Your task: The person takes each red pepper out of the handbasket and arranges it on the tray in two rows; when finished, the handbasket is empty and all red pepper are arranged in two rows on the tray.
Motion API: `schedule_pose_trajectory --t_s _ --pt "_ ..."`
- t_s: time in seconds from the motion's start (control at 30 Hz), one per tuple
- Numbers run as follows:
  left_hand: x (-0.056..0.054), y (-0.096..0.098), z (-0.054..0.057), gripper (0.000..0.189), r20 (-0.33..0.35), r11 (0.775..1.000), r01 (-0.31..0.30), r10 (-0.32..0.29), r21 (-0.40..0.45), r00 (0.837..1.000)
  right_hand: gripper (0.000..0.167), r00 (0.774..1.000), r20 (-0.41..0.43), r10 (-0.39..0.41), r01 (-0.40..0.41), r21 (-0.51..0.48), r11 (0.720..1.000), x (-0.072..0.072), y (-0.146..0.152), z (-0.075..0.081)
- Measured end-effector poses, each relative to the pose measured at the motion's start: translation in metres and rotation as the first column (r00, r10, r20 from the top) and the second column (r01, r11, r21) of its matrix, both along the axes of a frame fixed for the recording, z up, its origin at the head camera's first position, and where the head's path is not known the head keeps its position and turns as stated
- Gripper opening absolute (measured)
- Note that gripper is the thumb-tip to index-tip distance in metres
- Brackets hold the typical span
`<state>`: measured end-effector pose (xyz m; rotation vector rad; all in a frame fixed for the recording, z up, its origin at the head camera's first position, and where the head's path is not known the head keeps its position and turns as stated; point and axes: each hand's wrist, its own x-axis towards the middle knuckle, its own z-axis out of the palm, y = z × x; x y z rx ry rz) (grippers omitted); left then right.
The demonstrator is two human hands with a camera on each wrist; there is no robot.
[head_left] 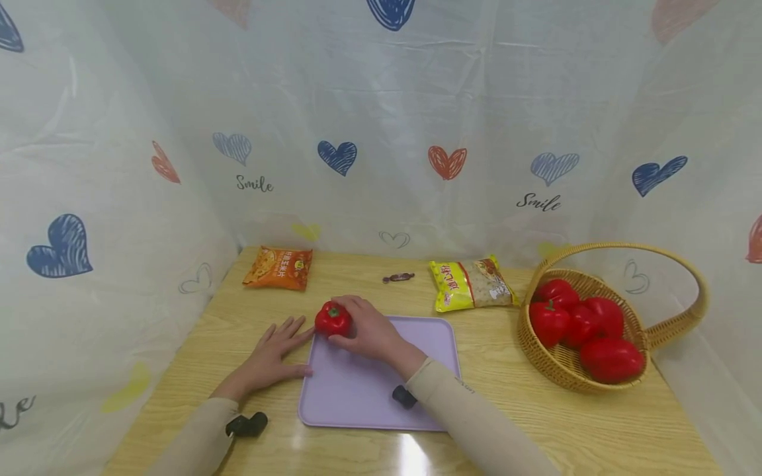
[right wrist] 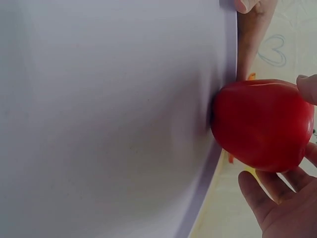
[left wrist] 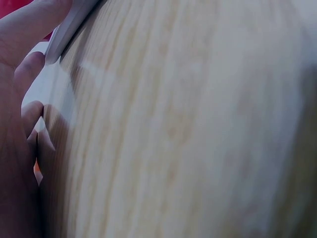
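My right hand [head_left: 369, 330] holds a red bell pepper [head_left: 333, 320] with a green stem at the far left corner of a lilac tray [head_left: 369, 396]. In the right wrist view the thumb and fingers lie on opposite sides of the pepper [right wrist: 262, 124], whose base is against the tray near its rim. My left hand [head_left: 270, 357] lies spread on the table beside the tray, thumb at its left edge and a fingertip close to the pepper. The left wrist view shows the hand [left wrist: 20, 99] beside the tray's corner [left wrist: 69, 29].
A wicker basket [head_left: 538, 360] with a tall handle stands at the right, holding several red vegetables or fruits [head_left: 612, 360]. Along the back of the table [head_left: 357, 277] lie an orange snack bag [head_left: 278, 268], a small wrapped candy [head_left: 398, 277] and a yellow snack bag [head_left: 474, 284]. A heart-printed curtain [head_left: 381, 99] surrounds the table.
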<state>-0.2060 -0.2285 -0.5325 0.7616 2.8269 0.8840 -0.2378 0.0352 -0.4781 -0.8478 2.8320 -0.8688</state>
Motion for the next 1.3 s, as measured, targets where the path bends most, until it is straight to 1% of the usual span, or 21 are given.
schedule_pose_trajectory --t_s 0.4,0.57,0.8,1.07,1.3 --pt "-0.001 -0.001 -0.001 0.082 0.001 1.0 -0.003 0.003 0.009 1.0 0.075 1.0 -0.021 -0.001 0.001 -0.003 1.0 0.001 0.003 -0.001" --pt "-0.002 -0.001 -0.002 0.083 0.0 1.0 -0.002 0.002 0.009 1.0 0.076 1.0 -0.015 -0.002 0.002 -0.015 1.0 0.0 0.006 -0.002" --pt "-0.003 -0.001 -0.004 0.083 0.002 1.0 -0.007 0.007 0.0 1.0 0.076 0.999 -0.027 -0.026 0.026 -0.012 1.0 0.001 0.016 -0.005" --pt "-0.001 0.001 -0.002 0.082 0.004 1.0 -0.012 0.012 0.001 1.0 0.076 0.999 -0.007 -0.046 0.046 -0.028 0.999 0.003 0.033 -0.005" --pt "0.0 0.001 0.0 0.083 -0.002 1.0 -0.01 0.01 0.006 1.0 0.076 0.997 0.031 -0.072 0.073 -0.045 0.996 0.007 0.049 -0.002"
